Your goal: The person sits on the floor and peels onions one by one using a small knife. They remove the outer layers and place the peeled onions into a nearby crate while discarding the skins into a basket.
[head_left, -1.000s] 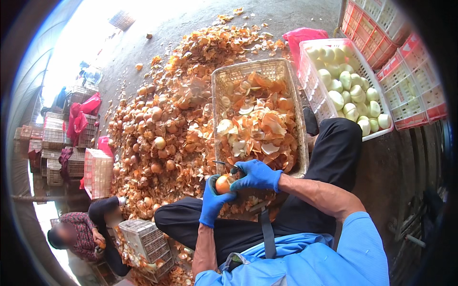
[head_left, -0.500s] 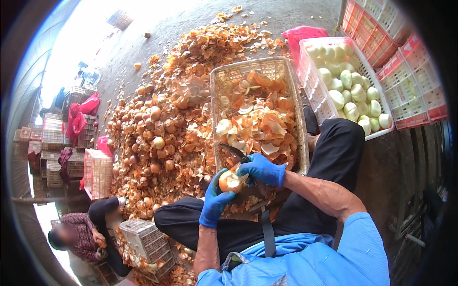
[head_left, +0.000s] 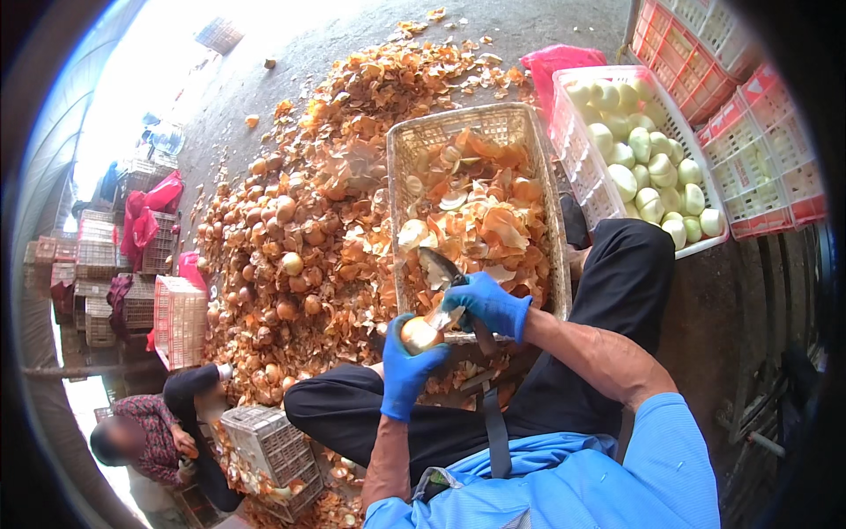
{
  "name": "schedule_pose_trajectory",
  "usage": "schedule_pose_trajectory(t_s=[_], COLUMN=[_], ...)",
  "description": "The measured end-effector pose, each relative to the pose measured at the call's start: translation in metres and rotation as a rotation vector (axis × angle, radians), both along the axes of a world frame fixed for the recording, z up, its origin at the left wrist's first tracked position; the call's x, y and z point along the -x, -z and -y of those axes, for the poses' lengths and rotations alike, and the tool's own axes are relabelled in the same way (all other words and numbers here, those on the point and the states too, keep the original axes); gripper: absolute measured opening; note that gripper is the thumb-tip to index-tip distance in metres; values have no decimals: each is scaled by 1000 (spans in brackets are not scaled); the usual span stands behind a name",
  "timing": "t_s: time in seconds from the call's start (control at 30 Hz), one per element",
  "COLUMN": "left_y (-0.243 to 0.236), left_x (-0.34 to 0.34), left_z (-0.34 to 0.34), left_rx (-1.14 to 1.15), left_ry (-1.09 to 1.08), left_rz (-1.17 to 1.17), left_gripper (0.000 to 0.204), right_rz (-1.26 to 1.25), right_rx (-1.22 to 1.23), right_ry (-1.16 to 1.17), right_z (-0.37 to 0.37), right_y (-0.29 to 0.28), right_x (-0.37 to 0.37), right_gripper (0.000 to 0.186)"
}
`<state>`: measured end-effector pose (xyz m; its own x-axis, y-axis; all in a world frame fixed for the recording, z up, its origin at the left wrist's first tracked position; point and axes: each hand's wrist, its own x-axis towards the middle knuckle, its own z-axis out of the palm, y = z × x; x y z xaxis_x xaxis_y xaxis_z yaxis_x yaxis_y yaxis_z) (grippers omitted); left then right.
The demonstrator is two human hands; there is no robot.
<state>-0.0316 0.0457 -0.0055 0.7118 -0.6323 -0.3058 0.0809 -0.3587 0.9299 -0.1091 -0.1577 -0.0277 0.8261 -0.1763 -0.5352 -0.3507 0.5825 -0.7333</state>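
Observation:
My left hand (head_left: pixel 407 370), in a blue glove, is wrapped round a partly peeled onion (head_left: pixel 420 335). In my right hand (head_left: pixel 487 306), also gloved in blue, is a knife with a dark curved blade (head_left: pixel 439 266) pointing up and left. The right fingers are close against the onion, where a pale strip of loose skin shows between the hands. Both hands are at the near end of a pale plastic crate (head_left: pixel 507 125), which holds a heap of onion skins (head_left: pixel 495 225).
Left of the crate spreads a pile of unpeeled onions (head_left: pixel 256 234) among loose skins. Peeled onions (head_left: pixel 652 167) fill a white crate (head_left: pixel 571 157) at right, beside stacked crates (head_left: pixel 758 159). At lower left another person (head_left: pixel 150 432) sits by a tipped crate (head_left: pixel 273 436).
My right hand has shifted slightly right and up, and the knife blade has swung upward. My left hand has turned the onion and moved it slightly left.

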Motion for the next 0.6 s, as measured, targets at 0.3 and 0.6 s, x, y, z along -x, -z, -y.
schedule_pose_trajectory(t_s=[0.3,0.6], left_y=[-17,19], left_x=[-7,-12], left_z=[-17,-16], left_rx=[141,405], left_ry=[-74,-301], left_rz=[-43,-594], left_gripper=[78,61], right_rz=[-193,-137], right_rx=[512,989], right_ry=[111,83], right_z=[36,17], right_y=[9,5], right_x=[-3,-2], right_gripper=[22,27])
